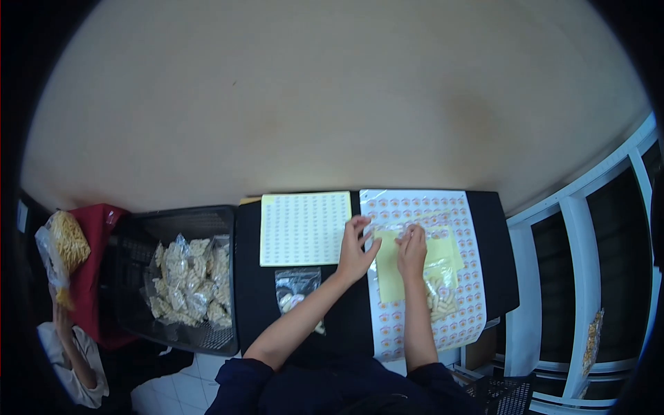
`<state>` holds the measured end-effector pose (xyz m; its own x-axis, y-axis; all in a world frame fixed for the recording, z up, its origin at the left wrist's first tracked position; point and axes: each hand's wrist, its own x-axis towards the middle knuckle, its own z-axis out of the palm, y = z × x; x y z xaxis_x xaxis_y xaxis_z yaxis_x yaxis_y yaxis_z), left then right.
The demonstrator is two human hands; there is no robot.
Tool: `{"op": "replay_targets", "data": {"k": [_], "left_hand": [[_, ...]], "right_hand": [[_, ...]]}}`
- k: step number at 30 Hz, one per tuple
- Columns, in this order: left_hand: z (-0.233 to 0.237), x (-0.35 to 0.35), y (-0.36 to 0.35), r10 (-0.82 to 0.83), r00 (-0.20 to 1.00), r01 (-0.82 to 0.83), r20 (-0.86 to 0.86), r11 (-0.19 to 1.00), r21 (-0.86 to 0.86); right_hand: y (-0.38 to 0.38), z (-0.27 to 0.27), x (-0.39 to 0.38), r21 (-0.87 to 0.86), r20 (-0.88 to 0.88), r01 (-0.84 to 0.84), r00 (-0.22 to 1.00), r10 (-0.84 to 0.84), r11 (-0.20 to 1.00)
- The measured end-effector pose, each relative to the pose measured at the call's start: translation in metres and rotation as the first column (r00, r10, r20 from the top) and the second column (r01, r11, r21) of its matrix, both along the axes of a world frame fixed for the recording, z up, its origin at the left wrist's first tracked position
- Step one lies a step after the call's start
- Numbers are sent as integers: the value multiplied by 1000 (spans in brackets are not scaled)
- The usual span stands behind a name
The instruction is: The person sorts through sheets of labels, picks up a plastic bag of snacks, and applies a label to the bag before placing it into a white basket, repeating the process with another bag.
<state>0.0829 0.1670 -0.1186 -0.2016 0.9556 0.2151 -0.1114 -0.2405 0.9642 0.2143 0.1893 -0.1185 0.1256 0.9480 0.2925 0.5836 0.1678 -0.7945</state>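
Tiny print, covered bag
Print on the left sheet point(306, 207) is unreadably small; the left forearm point(304, 318) hides part of a bag point(297, 280); the right hand's point(412, 250) grip is unclear.

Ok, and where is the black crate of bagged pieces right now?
In the head view, the black crate is on the person's left, between the red surface and the black table.

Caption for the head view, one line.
Both hands work over a clear bag of pale pieces on a sticker sheet, beside a black crate of filled bags.
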Motion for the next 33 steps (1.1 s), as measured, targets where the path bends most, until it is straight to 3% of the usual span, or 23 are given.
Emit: {"op": "replay_targets", "data": {"k": [1, 3, 4, 6, 7, 9, 10, 12, 14, 16, 19, 21, 22, 24, 25, 33], "left_hand": [[14, -12, -3, 12, 999, -11, -43, 1000, 28], [49, -47, -24, 79, 987, -72, -143, 996, 49], [51, -69, -37, 151, 952, -141, -266, 989, 54], [51, -114, -72, 247, 834, -293, -494, 956, -16], [41, -131, -91, 255, 884, -330, -392, 934, -138], [12, -159, -130, 175, 867, -320, -466, 913, -253], [0, -163, -148, 129, 848, -300, -514, 916, -266], [16, -151, -178, -23, 926, -184, -376, 842, -506], [9, -141, -191, -133, 906, -129, -402, 818, -561], [10, -132, -192, -79, 785, -240, -615, 876, -419], [23, -121, -190, -52, 799, -255, -599, 873, -416], [35, -113, -190, 64, 447, -376, -892, 918, -122], [35, -114, -190, 67, 445, -371, -893, 921, -116], [31, -115, -190, -30, 475, -74, -879, 994, -74], [25, -112, -193, -100, 405, -29, -909, 992, -122], [27, -110, -191, -244, 283, -37, -928, 964, -265]], "right_hand": [[0, 2, 1, -22, -3, -6, 1000, 6, 1000], [-6, 6, 1, 91, 85, -4, 996, -3, 996], [-21, 12, -6, 72, 84, -11, 996, 5, 997], [-42, 34, -27, 288, 49, -59, 998, 47, 956], [-58, 39, -38, 318, 71, -107, 994, 89, 942], [-88, 45, -64, 407, 173, -265, 962, 211, 874], [-105, 40, -75, 373, 216, -306, 947, 239, 876], [-134, 31, -92, 289, 151, -387, 922, 357, 876], [-161, 19, -103, 84, -55, -389, 918, 394, 917], [-173, 9, -108, 48, -147, -391, 907, 394, 919], [-178, 8, -109, -19, -285, -421, 872, 399, 907], [-179, 10, -104, -41, -330, -436, 855, 400, 899], [-178, 11, -102, -23, -321, -433, 857, 404, 901], [-176, 9, -98, 2, -312, -429, 858, 409, 903], [-177, 7, -95, 1, -303, -402, 873, 383, 916], [-188, 9, -77, 24, -223, -329, 919, 326, 944]]}}
